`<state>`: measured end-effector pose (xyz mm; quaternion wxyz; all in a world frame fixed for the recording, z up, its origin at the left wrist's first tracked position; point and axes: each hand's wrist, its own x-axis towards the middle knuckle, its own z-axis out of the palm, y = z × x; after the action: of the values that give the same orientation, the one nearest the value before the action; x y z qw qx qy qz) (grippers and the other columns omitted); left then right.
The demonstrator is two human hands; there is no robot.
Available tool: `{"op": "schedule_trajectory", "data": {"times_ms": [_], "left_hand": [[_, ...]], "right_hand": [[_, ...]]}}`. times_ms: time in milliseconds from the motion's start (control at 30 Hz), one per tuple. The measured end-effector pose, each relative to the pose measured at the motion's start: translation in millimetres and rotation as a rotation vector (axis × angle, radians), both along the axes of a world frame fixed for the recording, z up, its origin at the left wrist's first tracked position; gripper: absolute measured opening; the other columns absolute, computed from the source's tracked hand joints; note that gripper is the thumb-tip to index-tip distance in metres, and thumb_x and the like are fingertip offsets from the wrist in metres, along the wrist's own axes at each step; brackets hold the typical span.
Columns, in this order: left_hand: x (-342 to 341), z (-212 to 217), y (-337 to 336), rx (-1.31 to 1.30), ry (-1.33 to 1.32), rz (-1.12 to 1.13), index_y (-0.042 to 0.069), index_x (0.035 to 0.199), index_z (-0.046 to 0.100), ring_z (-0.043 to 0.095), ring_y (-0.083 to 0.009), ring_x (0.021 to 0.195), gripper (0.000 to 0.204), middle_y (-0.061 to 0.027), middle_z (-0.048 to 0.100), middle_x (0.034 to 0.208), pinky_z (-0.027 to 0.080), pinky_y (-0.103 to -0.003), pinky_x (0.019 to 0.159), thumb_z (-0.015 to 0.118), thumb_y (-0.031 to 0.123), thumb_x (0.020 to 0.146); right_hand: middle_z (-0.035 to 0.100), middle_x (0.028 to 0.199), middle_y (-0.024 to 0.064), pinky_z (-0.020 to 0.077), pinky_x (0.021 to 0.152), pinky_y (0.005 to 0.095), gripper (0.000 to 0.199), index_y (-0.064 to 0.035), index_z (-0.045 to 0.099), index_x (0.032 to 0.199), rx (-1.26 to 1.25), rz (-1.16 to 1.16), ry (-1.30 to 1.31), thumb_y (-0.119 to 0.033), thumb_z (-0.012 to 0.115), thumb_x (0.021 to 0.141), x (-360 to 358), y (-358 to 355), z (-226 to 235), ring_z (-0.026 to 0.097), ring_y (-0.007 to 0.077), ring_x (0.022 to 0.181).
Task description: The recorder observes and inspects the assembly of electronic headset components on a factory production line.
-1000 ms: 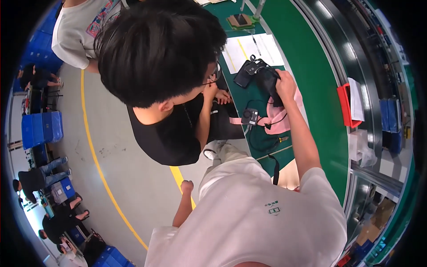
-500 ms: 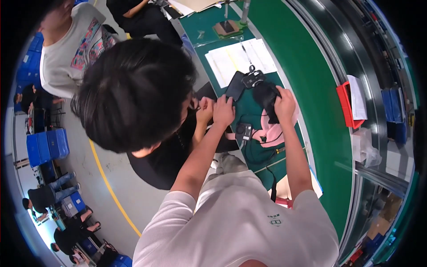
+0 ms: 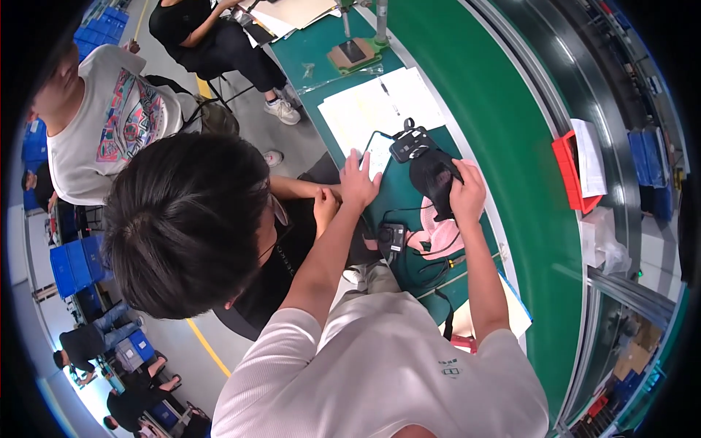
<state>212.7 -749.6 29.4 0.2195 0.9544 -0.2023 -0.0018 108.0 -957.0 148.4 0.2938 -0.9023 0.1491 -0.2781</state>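
Observation:
My left hand point(image 3: 358, 181) lies with its fingers stretched over the near end of a smartphone point(image 3: 379, 150), whose screen is lit. My right hand point(image 3: 467, 193) pinches the edge of a black cap point(image 3: 432, 174) on the green table. At the cap's far end sits a black camera-like device point(image 3: 410, 144) with a small loop on top. Under and beside the cap is a pink cloth point(image 3: 441, 232). A small black box point(image 3: 392, 237) with a dark cable rests near the table's left edge.
A seated person point(image 3: 190, 226) in black leans close on my left, hands beside my forearm. White papers point(image 3: 409, 95) and a green-based stand point(image 3: 354, 55) occupy the far table. A red tray point(image 3: 573, 171) is at right. Another person point(image 3: 109, 124) stands at far left.
The smartphone's dark screen has lit up, and my left hand has reached forward onto it. The seated person's head has shifted left and nearer. My right hand keeps hold of the cap.

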Motion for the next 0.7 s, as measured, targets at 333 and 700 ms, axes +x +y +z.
{"op": "schedule_trajectory", "data": {"times_ms": [333, 700], "left_hand": [[-140.6, 23.6, 60.0, -0.328, 0.144, 0.187, 0.000, 0.120, 0.044, 0.038, -0.0398, 0.115, 0.045, -0.0243, 0.039, 0.124, 0.031, -0.043, 0.098, 0.055, 0.012, 0.078], [-298.5, 27.4, 219.9, -0.428, 0.802, 0.320, 0.004, 0.103, 0.060, 0.063, -0.0278, 0.081, 0.029, -0.0174, 0.063, 0.086, 0.048, -0.034, 0.072, 0.050, 0.024, 0.085]], "right_hand": [[0.059, 0.090, 0.0056, 0.0470, 0.073, 0.0344, 0.034, -0.0096, 0.063, 0.097, -0.093, 0.103, 0.000, 0.003, 0.052, 0.066, 23.8, 23.2, -9.6, 0.058, 0.0255, 0.084], [0.059, 0.088, 0.0093, 0.0468, 0.072, 0.0351, 0.033, -0.0089, 0.062, 0.097, -0.214, 0.128, 0.012, 0.001, 0.051, 0.068, 31.6, 32.6, -2.1, 0.058, 0.0273, 0.081]]}}
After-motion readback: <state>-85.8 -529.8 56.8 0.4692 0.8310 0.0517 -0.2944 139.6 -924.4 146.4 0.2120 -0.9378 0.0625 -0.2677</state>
